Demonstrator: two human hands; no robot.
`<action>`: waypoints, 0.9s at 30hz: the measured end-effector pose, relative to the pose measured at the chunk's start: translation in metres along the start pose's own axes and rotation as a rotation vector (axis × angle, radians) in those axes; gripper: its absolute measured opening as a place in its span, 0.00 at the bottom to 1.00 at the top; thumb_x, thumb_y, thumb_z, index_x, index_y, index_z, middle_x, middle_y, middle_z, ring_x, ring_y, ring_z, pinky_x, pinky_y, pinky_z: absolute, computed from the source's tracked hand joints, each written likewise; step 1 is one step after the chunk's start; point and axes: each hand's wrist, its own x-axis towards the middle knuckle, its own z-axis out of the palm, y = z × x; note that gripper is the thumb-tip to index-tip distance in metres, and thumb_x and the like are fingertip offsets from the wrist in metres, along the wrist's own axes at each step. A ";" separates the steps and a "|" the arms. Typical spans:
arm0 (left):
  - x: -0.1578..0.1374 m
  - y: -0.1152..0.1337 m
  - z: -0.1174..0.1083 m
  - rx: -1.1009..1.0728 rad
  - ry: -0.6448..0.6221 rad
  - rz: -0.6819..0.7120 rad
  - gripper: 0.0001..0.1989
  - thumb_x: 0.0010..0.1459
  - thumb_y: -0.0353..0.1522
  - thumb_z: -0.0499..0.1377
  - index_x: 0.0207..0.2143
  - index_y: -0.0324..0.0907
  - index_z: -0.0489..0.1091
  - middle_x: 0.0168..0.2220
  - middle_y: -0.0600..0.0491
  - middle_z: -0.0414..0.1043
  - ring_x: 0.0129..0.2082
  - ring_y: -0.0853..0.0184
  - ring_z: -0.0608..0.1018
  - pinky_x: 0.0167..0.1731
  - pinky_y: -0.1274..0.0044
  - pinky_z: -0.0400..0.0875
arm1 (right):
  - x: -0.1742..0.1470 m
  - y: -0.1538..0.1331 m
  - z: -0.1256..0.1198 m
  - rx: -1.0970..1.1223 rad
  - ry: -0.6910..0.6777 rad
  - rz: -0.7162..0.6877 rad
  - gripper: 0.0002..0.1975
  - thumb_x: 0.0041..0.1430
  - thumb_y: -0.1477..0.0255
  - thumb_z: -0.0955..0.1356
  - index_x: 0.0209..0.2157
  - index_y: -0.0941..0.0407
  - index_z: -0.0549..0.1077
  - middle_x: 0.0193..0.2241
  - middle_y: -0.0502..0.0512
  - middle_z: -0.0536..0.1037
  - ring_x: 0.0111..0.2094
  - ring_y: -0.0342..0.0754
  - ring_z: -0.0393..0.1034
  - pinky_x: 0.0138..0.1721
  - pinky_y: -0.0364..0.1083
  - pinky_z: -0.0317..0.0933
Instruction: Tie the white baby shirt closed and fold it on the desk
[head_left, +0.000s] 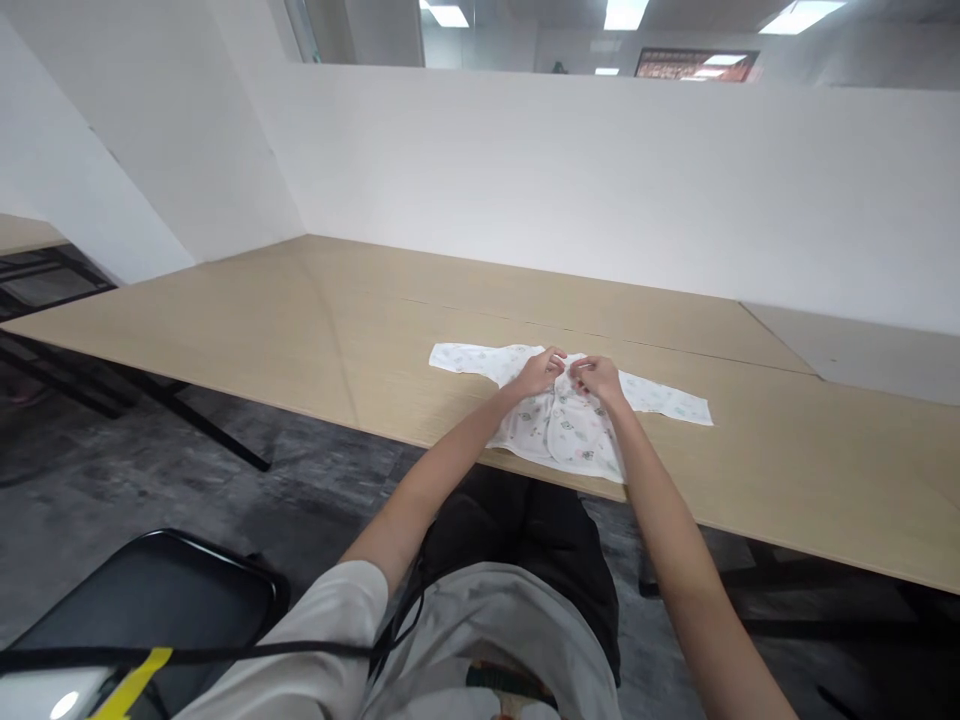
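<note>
Table (262, 320): shirt (574, 430) spread at near edge; left hand (540, 372), right hand (598, 377) at its neckline, fingers bent, cannot tell grip.

Pale grey short-sleeved shirt (487, 615), black trousers (517, 525).

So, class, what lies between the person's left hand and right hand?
In the head view, the upper part of the white printed garment shows between the left hand and right hand.

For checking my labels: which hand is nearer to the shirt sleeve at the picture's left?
Left. The left hand is at the upper shirt, beside that sleeve; the right hand is farther across, nearer the other sleeve.
</note>
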 end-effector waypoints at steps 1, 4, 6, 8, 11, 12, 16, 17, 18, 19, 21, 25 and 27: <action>-0.003 0.001 -0.003 -0.002 -0.028 -0.051 0.15 0.58 0.31 0.54 0.48 0.40 0.66 0.41 0.48 0.76 0.39 0.68 0.77 0.39 0.77 0.72 | -0.004 0.002 -0.002 -0.062 -0.033 -0.029 0.07 0.48 0.77 0.67 0.31 0.60 0.75 0.20 0.52 0.76 0.16 0.41 0.65 0.18 0.39 0.58; -0.012 0.002 -0.009 -0.026 -0.144 -0.169 0.20 0.57 0.32 0.55 0.52 0.38 0.64 0.36 0.49 0.77 0.33 0.68 0.78 0.34 0.77 0.72 | -0.017 0.007 -0.003 -0.227 -0.122 -0.161 0.06 0.50 0.74 0.67 0.28 0.59 0.77 0.21 0.52 0.77 0.20 0.43 0.68 0.23 0.40 0.59; -0.015 0.001 -0.012 -0.036 -0.198 -0.167 0.23 0.55 0.33 0.57 0.54 0.38 0.64 0.36 0.48 0.77 0.31 0.68 0.78 0.33 0.76 0.72 | -0.023 0.008 0.000 -0.319 -0.117 -0.248 0.05 0.50 0.73 0.68 0.26 0.58 0.78 0.24 0.53 0.78 0.26 0.45 0.72 0.28 0.40 0.60; -0.017 0.000 -0.013 0.012 -0.190 -0.113 0.24 0.53 0.32 0.60 0.53 0.38 0.65 0.38 0.47 0.78 0.33 0.66 0.79 0.36 0.75 0.72 | -0.026 0.010 0.003 -0.378 -0.077 -0.285 0.05 0.50 0.74 0.68 0.26 0.58 0.78 0.26 0.54 0.80 0.30 0.47 0.73 0.31 0.41 0.60; -0.017 -0.002 -0.012 0.115 -0.149 -0.052 0.24 0.51 0.29 0.60 0.52 0.38 0.66 0.37 0.49 0.78 0.38 0.64 0.79 0.41 0.74 0.72 | -0.024 0.012 0.005 -0.388 -0.057 -0.265 0.06 0.50 0.74 0.69 0.30 0.59 0.79 0.28 0.55 0.80 0.30 0.47 0.73 0.31 0.41 0.60; -0.017 -0.003 -0.012 0.129 -0.149 -0.045 0.24 0.50 0.28 0.59 0.52 0.39 0.66 0.36 0.49 0.78 0.38 0.64 0.79 0.42 0.74 0.72 | -0.023 0.013 0.005 -0.380 -0.065 -0.258 0.06 0.50 0.74 0.69 0.30 0.59 0.79 0.28 0.55 0.80 0.30 0.47 0.72 0.31 0.41 0.60; -0.016 -0.004 -0.011 0.168 -0.151 -0.010 0.25 0.50 0.27 0.58 0.53 0.40 0.64 0.34 0.52 0.78 0.37 0.66 0.78 0.41 0.75 0.71 | -0.020 0.014 0.004 -0.335 -0.089 -0.243 0.03 0.48 0.74 0.70 0.27 0.58 0.77 0.26 0.53 0.79 0.29 0.46 0.72 0.31 0.41 0.59; -0.016 -0.004 -0.011 0.179 -0.148 0.001 0.25 0.50 0.27 0.58 0.53 0.41 0.63 0.34 0.53 0.78 0.37 0.66 0.78 0.41 0.75 0.71 | -0.020 0.014 0.004 -0.323 -0.084 -0.235 0.03 0.48 0.74 0.70 0.26 0.58 0.77 0.26 0.53 0.79 0.28 0.46 0.71 0.31 0.41 0.59; -0.016 -0.004 -0.010 0.181 -0.145 0.009 0.25 0.50 0.27 0.58 0.53 0.41 0.63 0.34 0.53 0.78 0.36 0.66 0.78 0.40 0.75 0.71 | -0.020 0.013 0.004 -0.311 -0.078 -0.218 0.02 0.48 0.74 0.70 0.25 0.58 0.77 0.25 0.53 0.78 0.28 0.46 0.71 0.30 0.41 0.59; -0.016 -0.004 -0.010 0.172 -0.142 0.011 0.25 0.50 0.27 0.58 0.53 0.42 0.63 0.34 0.53 0.78 0.36 0.67 0.78 0.39 0.75 0.70 | -0.021 0.012 0.004 -0.300 -0.073 -0.198 0.02 0.47 0.74 0.70 0.24 0.58 0.76 0.23 0.53 0.78 0.27 0.45 0.71 0.30 0.41 0.59; -0.016 -0.004 -0.010 0.129 -0.137 0.009 0.25 0.50 0.28 0.58 0.52 0.42 0.63 0.34 0.54 0.77 0.34 0.68 0.77 0.37 0.77 0.70 | -0.023 0.009 0.003 -0.283 -0.062 -0.152 0.03 0.47 0.74 0.70 0.23 0.59 0.76 0.19 0.51 0.76 0.24 0.45 0.69 0.29 0.41 0.59; -0.018 -0.002 -0.008 0.074 -0.107 0.032 0.20 0.50 0.29 0.58 0.48 0.42 0.65 0.34 0.54 0.77 0.34 0.69 0.77 0.36 0.78 0.69 | -0.025 0.006 0.005 -0.214 -0.042 -0.115 0.02 0.48 0.76 0.69 0.25 0.60 0.75 0.13 0.47 0.70 0.19 0.43 0.66 0.26 0.40 0.58; -0.019 0.001 -0.007 0.078 -0.083 0.048 0.18 0.51 0.29 0.58 0.47 0.42 0.66 0.32 0.55 0.76 0.33 0.70 0.76 0.36 0.78 0.69 | -0.026 0.005 0.005 -0.127 -0.049 -0.093 0.02 0.49 0.77 0.69 0.26 0.60 0.75 0.13 0.47 0.71 0.18 0.42 0.65 0.25 0.40 0.59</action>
